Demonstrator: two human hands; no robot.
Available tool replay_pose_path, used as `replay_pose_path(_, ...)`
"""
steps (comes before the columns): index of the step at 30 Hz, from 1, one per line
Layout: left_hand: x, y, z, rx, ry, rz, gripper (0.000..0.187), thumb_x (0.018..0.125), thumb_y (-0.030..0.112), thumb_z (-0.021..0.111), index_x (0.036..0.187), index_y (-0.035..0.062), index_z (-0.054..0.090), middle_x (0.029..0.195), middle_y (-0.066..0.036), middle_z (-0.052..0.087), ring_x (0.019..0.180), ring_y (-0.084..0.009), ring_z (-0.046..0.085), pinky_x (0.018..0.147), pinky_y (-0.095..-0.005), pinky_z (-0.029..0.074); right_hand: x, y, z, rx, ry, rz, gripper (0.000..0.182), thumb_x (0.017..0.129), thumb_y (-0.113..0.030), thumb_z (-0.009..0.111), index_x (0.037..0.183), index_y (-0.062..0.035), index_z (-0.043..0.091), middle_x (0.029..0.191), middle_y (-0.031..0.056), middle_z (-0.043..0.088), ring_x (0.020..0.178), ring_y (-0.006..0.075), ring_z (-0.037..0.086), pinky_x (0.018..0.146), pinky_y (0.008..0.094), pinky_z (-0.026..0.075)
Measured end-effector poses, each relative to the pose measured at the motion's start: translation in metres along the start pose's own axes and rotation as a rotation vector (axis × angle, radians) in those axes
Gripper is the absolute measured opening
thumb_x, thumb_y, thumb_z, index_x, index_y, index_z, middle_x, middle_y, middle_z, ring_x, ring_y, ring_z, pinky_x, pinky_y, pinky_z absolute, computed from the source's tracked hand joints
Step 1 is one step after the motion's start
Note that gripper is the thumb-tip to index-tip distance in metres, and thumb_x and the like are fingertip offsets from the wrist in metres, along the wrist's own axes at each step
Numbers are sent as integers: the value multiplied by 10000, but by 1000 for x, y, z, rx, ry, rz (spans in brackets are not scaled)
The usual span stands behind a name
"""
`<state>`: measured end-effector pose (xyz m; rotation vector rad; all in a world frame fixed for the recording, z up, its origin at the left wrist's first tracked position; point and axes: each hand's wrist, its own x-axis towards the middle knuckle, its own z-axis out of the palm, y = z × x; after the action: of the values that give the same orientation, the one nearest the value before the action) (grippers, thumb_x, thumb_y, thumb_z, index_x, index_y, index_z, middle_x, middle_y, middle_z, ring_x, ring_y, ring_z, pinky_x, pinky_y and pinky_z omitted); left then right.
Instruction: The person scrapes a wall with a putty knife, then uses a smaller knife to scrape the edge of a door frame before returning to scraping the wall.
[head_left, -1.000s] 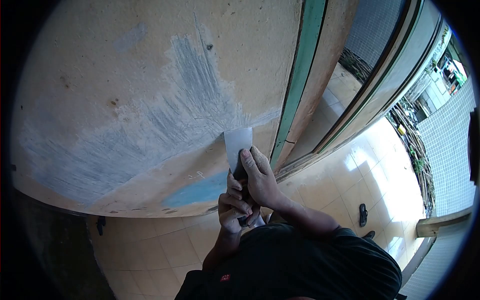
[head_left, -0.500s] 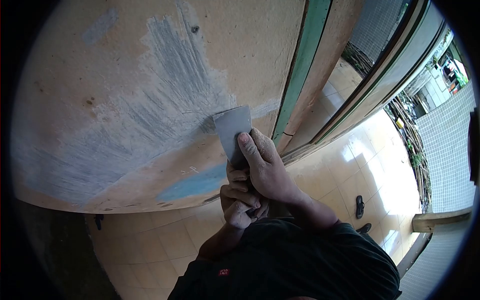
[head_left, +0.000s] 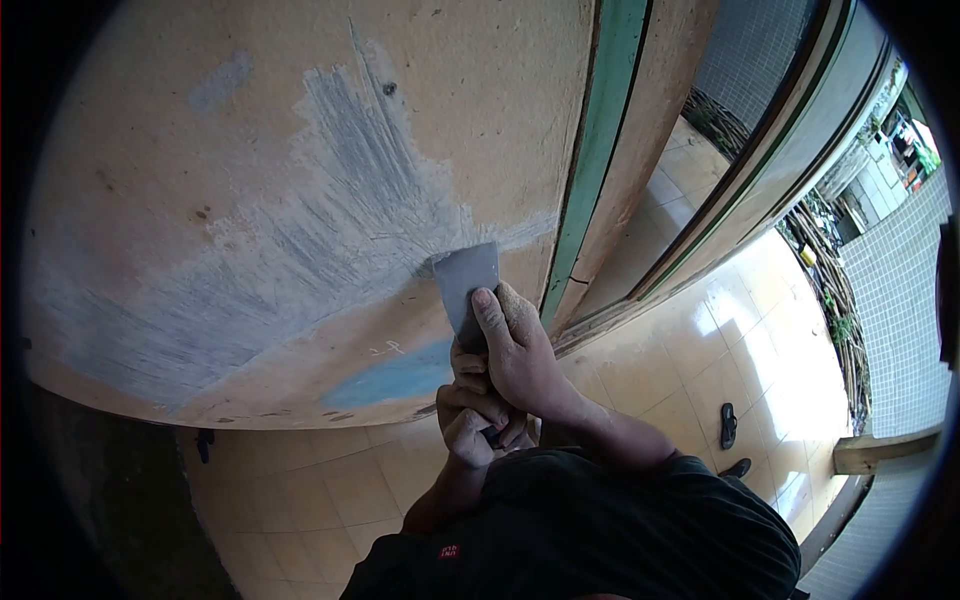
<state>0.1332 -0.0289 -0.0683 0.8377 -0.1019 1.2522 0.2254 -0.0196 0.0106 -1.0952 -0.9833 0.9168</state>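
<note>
A putty knife (head_left: 468, 285) with a wide grey metal blade is pressed edge-first to the wall (head_left: 250, 150), near the lower right end of a scraped grey patch (head_left: 300, 250). My right hand (head_left: 522, 350), dusty, is closed around it with the thumb laid flat on the blade. Just below, my left hand (head_left: 468, 425) is wrapped round the dark handle, of which only a small piece shows between the fingers. Scratch lines run across the grey patch. Beneath it on the wall is a pale blue patch (head_left: 395, 372).
A green strip (head_left: 600, 150) and a window frame (head_left: 690, 240) border the wall on the right. Glossy tiles cover the floor (head_left: 660, 400), where a pair of dark sandals (head_left: 729, 425) lies. Stacked sticks (head_left: 838, 310) line the far side by a mesh screen (head_left: 900, 300).
The view has shifted, so the wall and putty knife both appear slightly lower. Against the wall the blade sits in nearly the same spot, and both hands keep their hold.
</note>
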Motion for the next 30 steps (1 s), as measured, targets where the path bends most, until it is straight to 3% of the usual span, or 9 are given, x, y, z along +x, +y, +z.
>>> replay_pose_path(6,6,8,-4,-56,-123,-58,183,750,-36,320,628,-64,453,978,-133,502,301,-135,354,262,-238,290,3,7,3,131,8,19,306,1004,-256,378,859,-1,462,658,70,466,582,119,437,536,281,399)
replay_pose_path(9,1,8,0,53,-72,-94,183,753,-34,318,625,-62,446,1021,-134,496,304,-132,349,261,-235,278,4,9,0,-75,66,-243,285,1010,-256,365,850,-25,413,596,47,450,454,82,402,404,230,349)
replay_pose_path(11,4,12,8,-4,55,-111,182,750,-34,318,618,-59,441,1022,-156,497,305,-133,348,260,-232,280,-1,-13,1,258,-20,148,303,1003,-265,388,843,-13,439,639,48,439,538,104,411,485,271,384)
replay_pose_path(14,2,11,1,-20,1,-114,181,749,-32,318,622,-58,443,1022,-157,495,304,-134,350,258,-235,288,3,4,1,147,24,16,281,1005,-262,378,856,-28,422,625,9,400,480,68,380,398,237,340)
replay_pose_path(16,0,10,-1,-42,-51,-115,182,754,-30,322,626,-60,447,1025,-153,492,304,-134,349,258,-235,288,-4,-3,4,271,10,98,283,1005,-262,379,851,-29,424,622,10,401,476,65,376,393,233,334)
replay_pose_path(21,2,14,18,-71,69,-144,198,787,-21,345,635,-67,463,886,-148,503,306,-132,349,247,-230,275,-3,3,1,338,3,176,293,1006,-260,382,836,-24,426,618,20,410,487,70,386,407,238,339)
replay_pose_path(23,1,16,13,-72,24,-153,219,802,-17,341,624,-63,460,903,-143,497,312,-130,362,243,-230,274,1,9,0,203,15,59,255,1012,-266,359,906,-37,397,602,23,403,448,72,376,383,214,309)
replay_pose_path(25,-1,14,9,-100,84,-196,202,781,-13,387,633,-101,494,680,-140,466,351,-153,415,295,-239,327,-1,10,-1,232,-6,63,264,1012,-274,357,906,-36,400,608,26,411,442,77,372,376,218,311)
replay_pose_path(30,2,15,19,-64,115,-209,193,770,-6,399,633,-98,500,687,-140,474,353,-148,413,306,-238,334,-1,11,-3,257,8,96,265,1012,-283,354,925,-35,392,599,33,416,431,82,362,368,224,308)
